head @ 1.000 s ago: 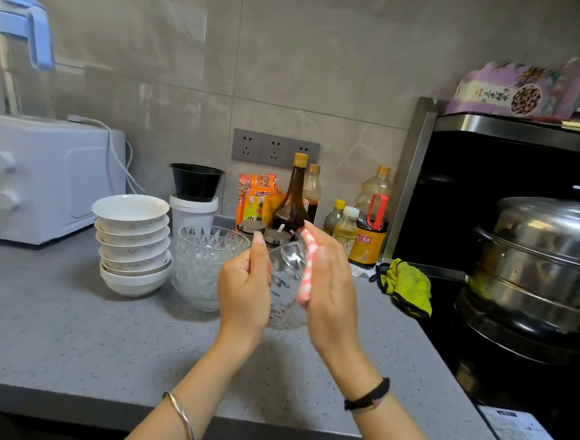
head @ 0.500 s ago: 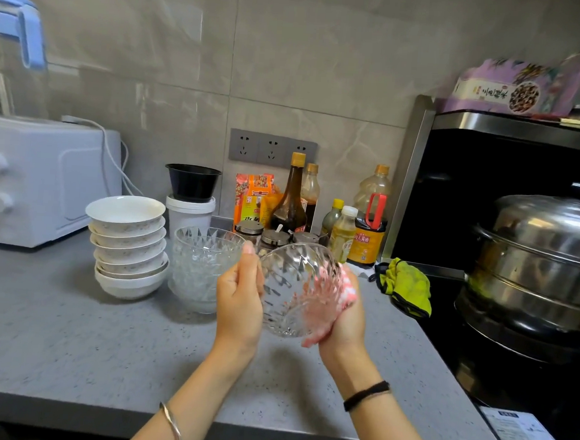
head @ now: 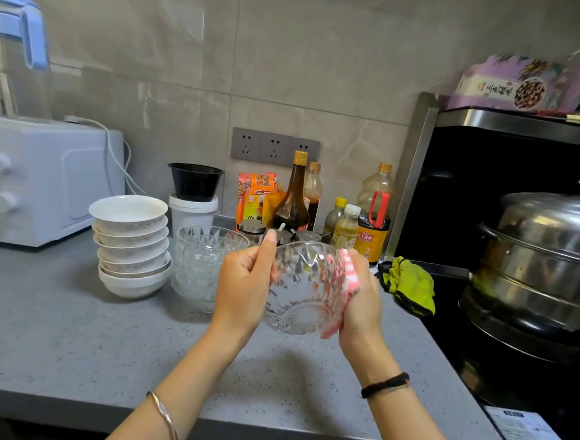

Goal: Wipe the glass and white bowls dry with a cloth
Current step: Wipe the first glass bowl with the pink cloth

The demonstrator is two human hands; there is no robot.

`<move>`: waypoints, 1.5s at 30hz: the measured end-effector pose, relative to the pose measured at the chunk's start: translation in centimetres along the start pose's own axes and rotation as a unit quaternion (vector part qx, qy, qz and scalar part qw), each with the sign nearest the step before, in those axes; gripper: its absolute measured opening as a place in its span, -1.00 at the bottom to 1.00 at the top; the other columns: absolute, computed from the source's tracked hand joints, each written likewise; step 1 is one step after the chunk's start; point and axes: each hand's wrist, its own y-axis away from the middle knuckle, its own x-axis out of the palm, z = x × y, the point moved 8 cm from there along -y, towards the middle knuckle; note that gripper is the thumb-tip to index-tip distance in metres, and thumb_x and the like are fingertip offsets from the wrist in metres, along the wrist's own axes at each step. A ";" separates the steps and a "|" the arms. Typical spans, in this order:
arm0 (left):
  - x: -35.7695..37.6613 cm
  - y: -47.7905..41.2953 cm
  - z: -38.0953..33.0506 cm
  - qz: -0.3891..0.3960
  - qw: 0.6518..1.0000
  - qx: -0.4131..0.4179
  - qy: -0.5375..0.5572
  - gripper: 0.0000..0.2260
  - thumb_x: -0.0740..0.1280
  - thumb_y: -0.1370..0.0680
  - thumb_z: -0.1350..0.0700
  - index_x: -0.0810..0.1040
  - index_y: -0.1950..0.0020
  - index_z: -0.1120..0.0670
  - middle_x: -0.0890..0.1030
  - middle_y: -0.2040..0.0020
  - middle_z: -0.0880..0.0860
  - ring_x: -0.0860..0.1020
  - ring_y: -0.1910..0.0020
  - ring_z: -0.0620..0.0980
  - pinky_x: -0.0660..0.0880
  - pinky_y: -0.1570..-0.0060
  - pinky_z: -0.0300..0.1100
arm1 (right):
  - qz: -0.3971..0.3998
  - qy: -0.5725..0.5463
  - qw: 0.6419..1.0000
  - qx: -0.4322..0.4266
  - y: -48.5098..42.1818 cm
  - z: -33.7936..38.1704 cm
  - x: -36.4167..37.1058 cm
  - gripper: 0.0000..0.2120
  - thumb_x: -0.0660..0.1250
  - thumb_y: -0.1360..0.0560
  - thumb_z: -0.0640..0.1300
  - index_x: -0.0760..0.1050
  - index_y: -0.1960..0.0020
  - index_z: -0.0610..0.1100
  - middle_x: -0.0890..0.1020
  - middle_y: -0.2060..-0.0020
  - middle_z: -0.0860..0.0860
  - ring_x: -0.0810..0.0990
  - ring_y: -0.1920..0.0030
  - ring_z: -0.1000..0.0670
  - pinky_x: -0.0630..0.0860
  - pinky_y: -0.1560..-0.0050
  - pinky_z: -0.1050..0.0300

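Note:
A cut-glass bowl [head: 302,289] is held above the grey counter, tilted with its mouth toward me. My left hand [head: 243,285] grips its left rim, thumb on top. My right hand [head: 362,300] holds a pink-and-white cloth [head: 346,282] against the bowl's right outer wall. A stack of glass bowls [head: 206,265] stands behind my left hand. Left of it stands a stack of several white bowls [head: 131,243].
A white toaster oven [head: 40,181] sits at the left, bottles and jars [head: 317,208] along the wall. A yellow-green rag [head: 409,285] lies by the black stove, where a steel steamer pot [head: 539,264] stands. The counter's front edge [head: 266,434] is near me.
The bowl has turned from edge-on to mouth toward me. My right hand with the cloth has moved from the bowl's rim to its right outer side and lower.

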 end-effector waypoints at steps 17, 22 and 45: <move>-0.4 1.3 -0.9 -0.079 0.997 0.005 -0.006 -0.52 0.15 -0.65 0.10 0.26 0.50 0.08 0.23 0.62 -0.09 0.18 0.58 -0.16 0.14 0.54 -0.31 | 0.117 0.270 0.895 -0.335 3.5 2.9 3.2 -0.64 -0.02 -0.64 0.06 0.32 -0.39 0.16 0.40 -0.39 0.15 0.31 -0.42 0.17 0.26 -0.45 -0.04; -0.5 1.2 -0.5 -0.090 0.996 -0.015 0.012 -0.52 0.13 -0.65 0.09 0.27 0.50 0.09 0.24 0.62 -0.08 0.20 0.59 -0.16 0.14 0.55 -0.33 | 0.077 0.336 0.869 -0.354 4.5 3.4 3.9 -0.61 -0.02 -0.64 0.06 0.32 -0.43 0.13 0.38 -0.39 0.17 0.27 -0.43 0.18 0.27 -0.44 -0.05; -0.4 2.7 -0.3 -0.124 0.977 -0.078 0.156 -0.49 0.15 -0.63 0.01 0.26 0.55 -0.03 0.22 0.51 -0.04 0.17 0.47 0.01 0.16 0.42 -0.23 | 0.042 -0.078 0.996 0.021 1.8 0.1 0.2 -0.65 0.02 -0.65 -0.04 0.50 0.17 -0.09 0.64 0.46 0.11 0.62 0.42 0.19 0.52 0.36 0.26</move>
